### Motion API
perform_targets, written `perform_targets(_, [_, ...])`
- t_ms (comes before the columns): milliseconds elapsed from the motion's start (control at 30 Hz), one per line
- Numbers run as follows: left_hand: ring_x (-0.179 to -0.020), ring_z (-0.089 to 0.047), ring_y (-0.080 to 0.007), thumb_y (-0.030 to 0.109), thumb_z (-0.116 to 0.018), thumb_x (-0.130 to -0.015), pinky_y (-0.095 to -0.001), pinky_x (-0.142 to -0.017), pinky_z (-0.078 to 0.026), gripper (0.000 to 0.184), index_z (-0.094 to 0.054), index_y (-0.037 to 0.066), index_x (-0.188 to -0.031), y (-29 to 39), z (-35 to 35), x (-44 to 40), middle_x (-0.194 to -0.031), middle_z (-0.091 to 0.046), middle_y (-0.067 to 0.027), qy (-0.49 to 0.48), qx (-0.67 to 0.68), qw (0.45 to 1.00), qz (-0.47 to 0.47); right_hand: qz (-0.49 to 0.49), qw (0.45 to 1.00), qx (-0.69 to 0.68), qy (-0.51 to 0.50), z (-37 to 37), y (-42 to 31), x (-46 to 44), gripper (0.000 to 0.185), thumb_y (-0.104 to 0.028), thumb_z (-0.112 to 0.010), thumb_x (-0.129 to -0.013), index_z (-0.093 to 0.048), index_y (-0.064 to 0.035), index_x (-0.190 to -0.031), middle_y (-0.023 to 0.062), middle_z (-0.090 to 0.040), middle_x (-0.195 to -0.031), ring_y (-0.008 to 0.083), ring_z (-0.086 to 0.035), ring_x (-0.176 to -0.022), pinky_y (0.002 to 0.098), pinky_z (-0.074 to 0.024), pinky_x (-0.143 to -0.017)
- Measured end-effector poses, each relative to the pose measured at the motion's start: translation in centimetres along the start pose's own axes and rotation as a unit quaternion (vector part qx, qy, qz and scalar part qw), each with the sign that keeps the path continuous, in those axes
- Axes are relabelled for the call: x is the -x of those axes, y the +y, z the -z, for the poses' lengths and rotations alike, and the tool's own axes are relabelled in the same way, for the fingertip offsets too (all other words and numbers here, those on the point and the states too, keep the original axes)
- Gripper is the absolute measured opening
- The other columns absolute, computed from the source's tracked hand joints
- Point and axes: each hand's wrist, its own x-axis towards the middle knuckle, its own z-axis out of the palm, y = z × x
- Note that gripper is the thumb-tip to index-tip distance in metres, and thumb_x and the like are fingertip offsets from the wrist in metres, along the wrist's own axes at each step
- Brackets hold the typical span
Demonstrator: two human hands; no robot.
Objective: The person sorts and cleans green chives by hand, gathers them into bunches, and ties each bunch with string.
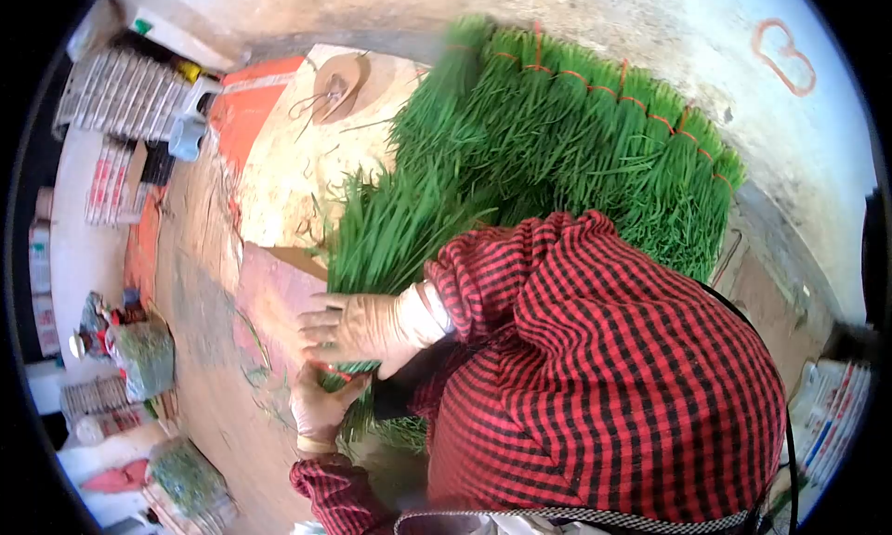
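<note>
Nearest us, our left hand (321, 400) has thumb and fingers curled on the green bunch (373, 242) at its red band (346, 376). Just beyond, our right hand (372, 326) lies across the stalks, fingers straight, slightly spread, nearer the leaves. The bunch's long axis runs away beneath it, leaves fanning toward the tied row (604, 117) by the wall (669, 33).

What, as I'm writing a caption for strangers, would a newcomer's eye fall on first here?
Probably the row of bright green bundles tied with red bands, lined up along the wall at the top. Next comes the red-and-black checked clothing filling the lower right. Then, left of centre, the right hand lies over a green bunch, with the left hand just below, around its lower part.
</note>
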Motion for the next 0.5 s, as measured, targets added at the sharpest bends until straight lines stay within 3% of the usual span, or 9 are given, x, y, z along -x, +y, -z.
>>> perform_targets(33, [-0.084,-0.066,-0.0339,0.033,-0.088,-0.058,-0.0403,-0.075,-0.051,0.061,-0.063,-0.001,-0.102,1.0,-0.2,-0.1,-0.091,-0.068,-0.0181,0.016,-0.017,1.000,-0.010,0.018,0.999,0.046,-0.018,-1.2,0.5,0.2,0.099,-0.040,-0.079,-0.053,-0.040,-0.0017,-0.136,0.0180,-0.048,-0.134,0.0330,-0.040,-0.131,0.0494,-0.0258,-0.111])
perform_targets(100, [-0.082,-0.065,-0.0359,0.035,-0.087,-0.059,-0.0423,-0.074,-0.051,0.063,-0.062,0.000,-0.104,2.6,-0.4,-0.2,-0.091,-0.067,-0.0188,0.022,-0.074,0.997,-0.011,-0.009,0.996,-0.004,-0.087,-1.1,1.2,-0.4,0.102,-0.041,-0.077,-0.056,-0.036,-0.0015,-0.141,0.0178,-0.052,-0.129,0.0300,-0.048,-0.124,0.0446,-0.0331,-0.106])
perform_targets(167, [-0.081,-0.064,-0.0378,0.036,-0.086,-0.059,-0.0442,-0.073,-0.051,0.064,-0.062,0.001,-0.107,3.2,-1.1,-1.2,-0.090,-0.066,-0.0196,0.023,-0.130,0.991,-0.015,-0.056,0.981,0.011,-0.187,-0.6,2.0,-0.5,0.096,-0.038,-0.073,-0.059,-0.038,-0.0003,-0.140,0.0122,-0.062,-0.093,0.0264,-0.063,-0.086,0.0364,-0.0459,-0.078])
perform_targets(233, [-0.090,-0.062,-0.0371,0.041,-0.084,-0.063,-0.0456,-0.079,-0.049,0.068,-0.059,0.004,-0.114,3.0,-1.9,-2.3,-0.095,-0.064,-0.0186,0.033,-0.165,0.985,-0.033,-0.056,0.970,0.055,-0.232,1.2,3.4,-0.9,0.071,-0.034,-0.070,-0.063,-0.052,-0.0019,-0.125,0.0111,-0.063,-0.082,0.0263,-0.062,-0.080,0.0353,-0.0471,-0.072])
perform_targets(300, [-0.107,-0.057,-0.0346,0.037,-0.081,-0.070,-0.0424,-0.090,-0.046,0.066,-0.056,0.007,-0.123,2.9,-1.5,-3.4,-0.109,-0.062,-0.0173,0.105,-0.173,0.966,-0.160,0.011,0.978,0.061,-0.201,2.2,7.2,-1.2,0.041,-0.030,-0.067,-0.067,-0.061,-0.0068,-0.101,0.0092,-0.063,-0.077,0.0268,-0.062,-0.076,0.0353,-0.0487,-0.067])
perform_targets(333, [-0.112,-0.054,-0.0331,0.032,-0.079,-0.073,-0.0411,-0.096,-0.042,0.063,-0.055,0.007,-0.126,3.0,-1.2,-3.9,-0.114,-0.061,-0.0161,0.138,-0.076,0.972,-0.174,-0.001,0.989,0.039,-0.142,2.0,9.9,-0.9,0.024,-0.026,-0.068,-0.068,-0.062,-0.0093,-0.084,0.0086,-0.065,-0.075,0.0278,-0.065,-0.076,0.0378,-0.0510,-0.069])
perform_targets(400, [-0.122,-0.050,-0.0288,0.012,-0.075,-0.078,-0.0385,-0.106,-0.034,0.060,-0.051,0.004,-0.133,2.6,-0.3,-3.9,-0.126,-0.057,-0.0134,0.216,0.020,0.956,-0.196,-0.087,0.968,0.081,-0.223,7.5,12.9,-1.8,0.026,-0.020,-0.070,-0.066,-0.064,-0.0109,-0.089,0.0116,-0.066,-0.079,0.0278,-0.066,-0.080,0.0401,-0.0526,-0.075])
perform_targets(433, [-0.123,-0.049,-0.0261,0.006,-0.073,-0.080,-0.0383,-0.108,-0.034,0.056,-0.051,0.002,-0.132,1.9,-0.1,-3.5,-0.128,-0.057,-0.0121,0.229,0.076,0.956,-0.167,-0.104,0.957,0.121,-0.242,9.1,15.3,-2.2,0.051,-0.019,-0.077,-0.059,-0.064,-0.0133,-0.109,0.0130,-0.068,-0.088,0.0317,-0.067,-0.088,0.0428,-0.0530,-0.077])
perform_targets(500, [-0.121,-0.051,-0.0234,0.006,-0.070,-0.085,-0.0364,-0.106,-0.036,0.048,-0.054,0.000,-0.130,-1.2,-0.5,-2.6,-0.127,-0.058,-0.0113,0.222,0.135,0.963,-0.077,-0.119,0.919,0.316,-0.204,11.4,18.5,-2.4,0.050,-0.017,-0.075,-0.059,-0.064,-0.0132,-0.108,0.0130,-0.068,-0.085,0.0322,-0.067,-0.086,0.0436,-0.0522,-0.078])
